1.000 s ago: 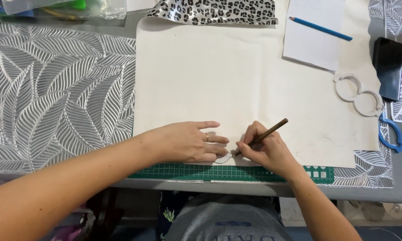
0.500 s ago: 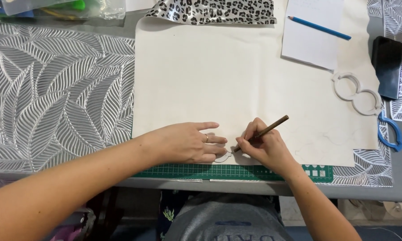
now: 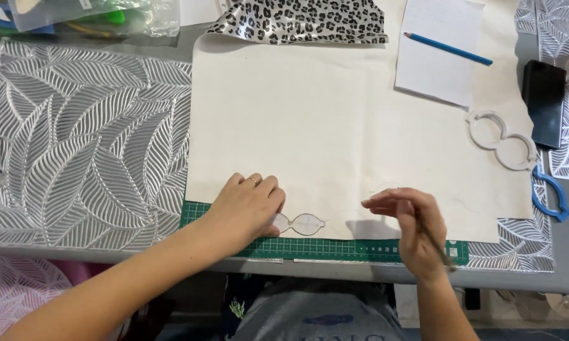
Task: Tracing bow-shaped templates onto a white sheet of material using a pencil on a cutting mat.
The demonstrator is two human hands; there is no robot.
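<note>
While we press: our left hand [image 3: 249, 205] lies flat, fingers together, on the clear template [image 3: 300, 223].
Template: just right of that hand, on cream fabric [image 3: 309, 126].
Right hand [image 3: 411, 227]: lifted, fingers clamped on a pencil [image 3: 437, 245].

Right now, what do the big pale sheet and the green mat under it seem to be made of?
The pale sheet looks like matte cream fabric or faux leather: it lies limp, with soft creases and no shine. The green mat seems to be rubbery plastic, a cutting mat by its printed white grid. The left hand presses a clear template, probably thin plastic, on the sheet.
</note>
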